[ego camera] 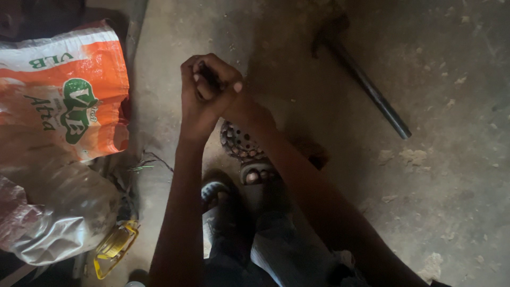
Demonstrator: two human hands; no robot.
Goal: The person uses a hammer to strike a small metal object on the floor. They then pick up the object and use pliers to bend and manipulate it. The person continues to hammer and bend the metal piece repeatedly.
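I see the left hand (195, 95) and right hand (223, 85) clasped, fingers pinching a small dark object (208, 77). A hammer (361, 77) lies right of them

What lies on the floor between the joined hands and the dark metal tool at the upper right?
In the head view, only bare dusty floor lies between the hands and the metal tool.

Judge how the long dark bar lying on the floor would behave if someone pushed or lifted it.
The bar looks round and smooth, so a sideways push would probably roll it. Its bent, clawed end may stop that roll early. It appears to be metal, so likely stiff and heavy for its size.
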